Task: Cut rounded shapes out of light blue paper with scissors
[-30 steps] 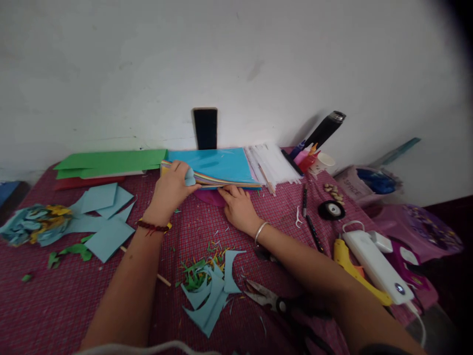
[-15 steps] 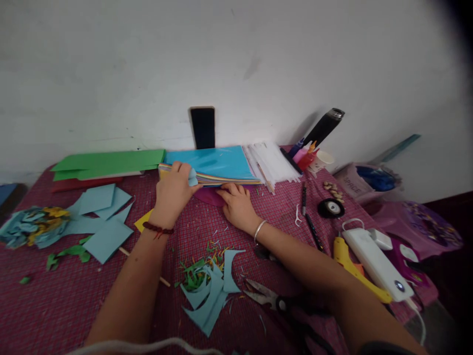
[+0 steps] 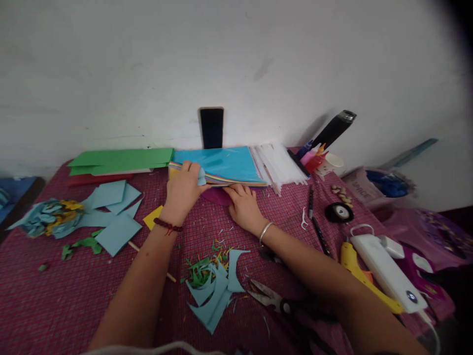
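Observation:
A stack of coloured paper sheets with a blue sheet on top lies at the back of the table by the wall. My left hand grips the stack's front left corner, with the upper sheets curled up over its fingers. Flat on the cloth at the stack's front edge rests my right hand, its fingertips on a dark pink sheet that sticks out from under the stack.
Green sheets lie at back left, light blue cut pieces left, and blue and green scraps in front. Scissors lie near my right forearm. A yellow glue gun, white power bank, tape roll, pens and bottles stand right. A phone leans on the wall.
Both hands stay at the stack's front edge. A yellow paper piece now shows below my left wrist. The view has shifted slightly.

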Tool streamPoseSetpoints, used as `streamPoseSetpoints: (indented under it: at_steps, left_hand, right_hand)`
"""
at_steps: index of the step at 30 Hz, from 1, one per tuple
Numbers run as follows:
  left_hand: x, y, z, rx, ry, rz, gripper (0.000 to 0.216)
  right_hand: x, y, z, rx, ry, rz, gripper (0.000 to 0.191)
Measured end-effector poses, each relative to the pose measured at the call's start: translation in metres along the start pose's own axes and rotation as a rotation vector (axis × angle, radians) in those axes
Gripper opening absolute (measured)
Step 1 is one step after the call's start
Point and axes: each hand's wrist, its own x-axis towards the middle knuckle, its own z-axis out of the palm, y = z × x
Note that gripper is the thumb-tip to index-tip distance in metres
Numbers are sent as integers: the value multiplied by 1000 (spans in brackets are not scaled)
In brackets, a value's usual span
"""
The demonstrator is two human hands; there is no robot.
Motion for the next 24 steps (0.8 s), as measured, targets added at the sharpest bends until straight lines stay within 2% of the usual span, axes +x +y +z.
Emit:
streamPoseSetpoints:
  at_steps: [17, 24]
  left_hand:
    - [0, 10, 0, 32, -14, -61, 41]
    - [-1, 11, 4, 13, 17, -75, 40]
  right_hand:
    - [-1, 6, 0, 33, 24, -6, 46]
    - [-4, 11, 3, 99, -17, -59, 43]
